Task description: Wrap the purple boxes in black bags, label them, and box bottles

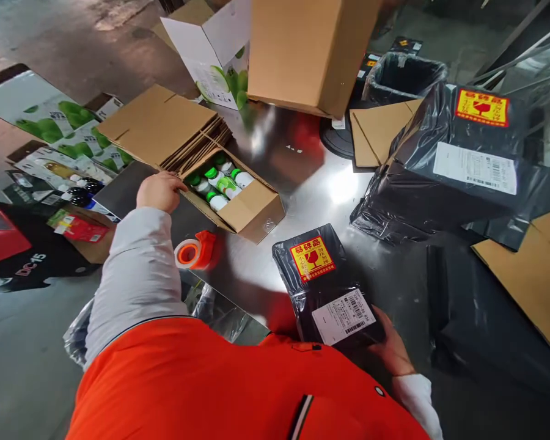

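My left hand (pixel 160 192) is closed on the near left edge of a cardboard box (pixel 252 211), its fingertips curled over the rim. Several white bottles (pixel 217 200) with green caps lie inside, partly covered by a flap. At my body, my right hand (pixel 392 345) holds the lower right corner of a black-wrapped parcel (pixel 284 260); its fingertips are hidden behind the parcel. That parcel bears a red and yellow fragile sticker (pixel 312 258) and a white shipping label (pixel 343 316). Between my left forearm and the parcel, an orange tape dispenser (pixel 204 249) sits on the metal table (pixel 256 263).
Flattened cardboard (pixel 160 125) stands behind the bottle box. A tall carton (pixel 293 52) rises at the back. A larger black-wrapped parcel (pixel 412 177) is on the right, near a cardboard sheet (pixel 531 275). Cartons with bottles (pixel 73 183) stand at left. A lined bin (pixel 406 73) is behind.
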`<state>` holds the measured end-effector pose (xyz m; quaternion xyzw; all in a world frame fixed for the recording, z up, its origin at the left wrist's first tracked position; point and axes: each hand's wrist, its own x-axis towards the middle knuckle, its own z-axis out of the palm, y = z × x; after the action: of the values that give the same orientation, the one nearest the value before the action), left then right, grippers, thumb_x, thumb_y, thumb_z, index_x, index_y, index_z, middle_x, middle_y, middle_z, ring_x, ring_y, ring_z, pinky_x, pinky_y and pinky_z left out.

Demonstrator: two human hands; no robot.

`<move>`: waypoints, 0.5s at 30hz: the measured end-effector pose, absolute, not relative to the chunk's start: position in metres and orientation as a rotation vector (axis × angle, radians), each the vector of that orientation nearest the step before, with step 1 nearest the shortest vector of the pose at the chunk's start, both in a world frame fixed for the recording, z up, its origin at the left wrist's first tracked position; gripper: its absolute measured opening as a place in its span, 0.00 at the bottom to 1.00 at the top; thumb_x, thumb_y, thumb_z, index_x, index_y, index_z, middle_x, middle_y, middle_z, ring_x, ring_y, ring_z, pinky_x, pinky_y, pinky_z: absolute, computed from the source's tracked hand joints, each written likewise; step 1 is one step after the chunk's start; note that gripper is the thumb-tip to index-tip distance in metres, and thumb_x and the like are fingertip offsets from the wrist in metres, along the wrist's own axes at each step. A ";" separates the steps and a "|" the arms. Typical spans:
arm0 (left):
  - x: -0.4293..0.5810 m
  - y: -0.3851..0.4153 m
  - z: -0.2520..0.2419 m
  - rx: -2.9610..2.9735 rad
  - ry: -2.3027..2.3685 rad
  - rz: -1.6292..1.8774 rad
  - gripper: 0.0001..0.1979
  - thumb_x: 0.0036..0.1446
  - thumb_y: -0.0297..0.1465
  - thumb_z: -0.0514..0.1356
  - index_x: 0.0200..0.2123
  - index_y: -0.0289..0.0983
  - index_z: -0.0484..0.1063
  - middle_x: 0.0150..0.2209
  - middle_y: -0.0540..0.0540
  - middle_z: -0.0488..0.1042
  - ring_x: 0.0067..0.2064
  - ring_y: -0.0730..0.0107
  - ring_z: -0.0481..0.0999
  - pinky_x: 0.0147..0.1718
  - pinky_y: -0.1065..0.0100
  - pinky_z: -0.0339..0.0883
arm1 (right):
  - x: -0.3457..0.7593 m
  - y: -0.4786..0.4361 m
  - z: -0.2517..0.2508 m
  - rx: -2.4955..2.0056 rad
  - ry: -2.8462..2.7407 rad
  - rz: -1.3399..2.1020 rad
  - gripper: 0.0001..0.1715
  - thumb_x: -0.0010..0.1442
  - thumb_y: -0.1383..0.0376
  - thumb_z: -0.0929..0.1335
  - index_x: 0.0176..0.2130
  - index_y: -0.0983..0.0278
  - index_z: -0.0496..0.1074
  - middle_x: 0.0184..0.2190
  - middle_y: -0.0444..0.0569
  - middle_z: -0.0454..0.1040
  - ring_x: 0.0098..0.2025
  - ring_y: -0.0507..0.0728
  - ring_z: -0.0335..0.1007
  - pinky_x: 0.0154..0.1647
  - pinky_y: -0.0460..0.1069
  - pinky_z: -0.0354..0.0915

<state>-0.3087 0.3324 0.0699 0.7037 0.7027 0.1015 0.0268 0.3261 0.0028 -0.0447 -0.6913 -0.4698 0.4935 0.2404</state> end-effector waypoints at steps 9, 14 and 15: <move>-0.299 0.331 0.071 2.020 2.163 0.387 0.19 0.49 0.14 0.51 0.39 0.19 0.81 0.43 0.43 0.82 0.66 0.58 0.70 0.69 0.54 0.61 | 0.334 0.005 -0.051 -1.925 -1.361 1.310 0.52 0.33 0.61 0.69 0.61 0.60 0.70 0.65 0.59 0.74 0.71 0.78 0.67 0.77 0.66 0.60; -0.288 0.328 0.060 1.992 2.247 0.395 0.14 0.51 0.13 0.57 0.40 0.16 0.79 0.53 0.37 0.79 0.71 0.52 0.64 0.71 0.51 0.58 | 0.335 0.008 -0.051 -1.895 -1.408 1.293 0.53 0.35 0.59 0.73 0.61 0.65 0.69 0.65 0.66 0.74 0.71 0.78 0.67 0.76 0.68 0.59; -0.286 0.328 0.056 1.987 2.269 0.411 0.12 0.51 0.13 0.60 0.39 0.17 0.79 0.54 0.36 0.78 0.72 0.50 0.62 0.71 0.51 0.58 | 0.336 0.008 -0.052 -1.888 -1.422 1.279 0.53 0.35 0.58 0.74 0.61 0.66 0.69 0.65 0.66 0.74 0.70 0.78 0.68 0.76 0.69 0.59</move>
<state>-0.2862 0.3278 0.0562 0.6521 0.7445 0.1347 0.0490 0.3359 0.0076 -0.0520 -0.6845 -0.5155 0.4638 0.2248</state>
